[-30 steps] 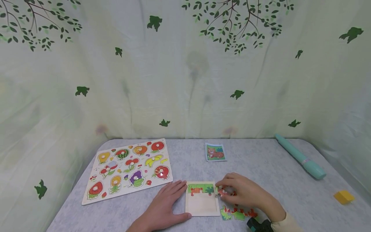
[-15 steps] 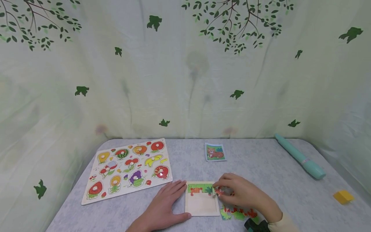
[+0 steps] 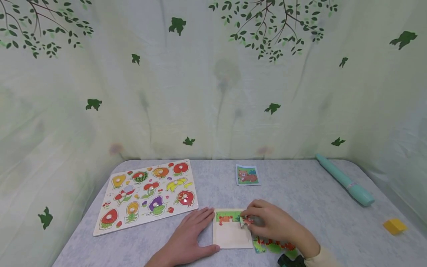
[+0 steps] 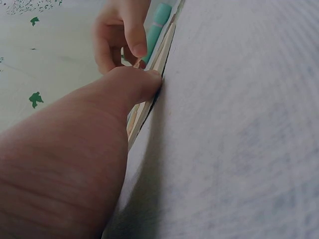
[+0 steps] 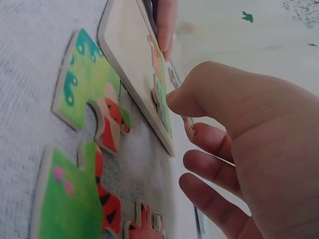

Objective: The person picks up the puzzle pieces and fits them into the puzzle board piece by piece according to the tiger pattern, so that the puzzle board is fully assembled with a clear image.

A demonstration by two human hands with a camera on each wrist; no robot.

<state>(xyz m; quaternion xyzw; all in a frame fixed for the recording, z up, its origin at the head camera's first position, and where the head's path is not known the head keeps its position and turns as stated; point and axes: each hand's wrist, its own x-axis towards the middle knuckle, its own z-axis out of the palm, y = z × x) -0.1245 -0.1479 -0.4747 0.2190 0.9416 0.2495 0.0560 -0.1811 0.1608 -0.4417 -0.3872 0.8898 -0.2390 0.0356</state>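
Observation:
My left hand (image 3: 188, 237) rests beside the wooden puzzle tray (image 3: 230, 238), its straight fingertips and thumb touching the left side. Along the top of the tray lie fitted pieces with an orange bear-like shape and green leaves. Between thumb and fingers, my right hand (image 3: 277, 220) pinches a puzzle piece (image 3: 246, 221) above the tray's upper right part. The right wrist view shows that piece (image 5: 188, 127) raised off the tray, seen nearly edge-on. Loose puzzle pieces (image 3: 259, 246), green and red, lie right of the tray, partly under the right forearm.
A fruit knob puzzle board (image 3: 150, 193) lies at the left. Behind the tray is a small picture card (image 3: 248, 175) of a bear. A teal pen-shaped object (image 3: 345, 180) and a yellow block (image 3: 395, 226) lie at the right. A leaf-printed curtain (image 3: 200, 92) hangs behind the table.
My right hand has moved left with the puzzle piece, from beside the tray's right edge to over its upper right part. The left hand has stayed in place.

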